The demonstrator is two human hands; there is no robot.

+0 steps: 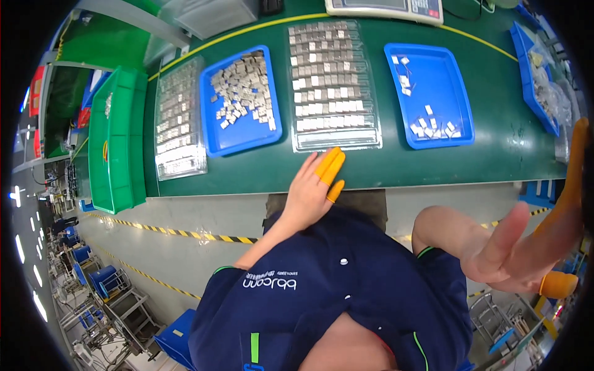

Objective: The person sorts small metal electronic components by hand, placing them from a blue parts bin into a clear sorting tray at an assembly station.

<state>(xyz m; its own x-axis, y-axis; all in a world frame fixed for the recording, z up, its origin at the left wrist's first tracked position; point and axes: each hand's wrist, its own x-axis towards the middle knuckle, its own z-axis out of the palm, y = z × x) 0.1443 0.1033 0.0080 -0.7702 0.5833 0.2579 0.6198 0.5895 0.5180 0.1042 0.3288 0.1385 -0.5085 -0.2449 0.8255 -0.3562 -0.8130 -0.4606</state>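
The left hand (312, 187) had fingers nearly straight, their tips at the near edge of the clear plastic tray (337, 139) with small metallic parts (328, 67), between two blue trays (430, 86); its grip I could not tell. The right hand (508, 260) was raised, open, visibly empty.

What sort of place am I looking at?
Looks like a factory workstation: small silvery parts sit in rows in a clear tray on a green bench, and black-and-yellow tape marks the floor.
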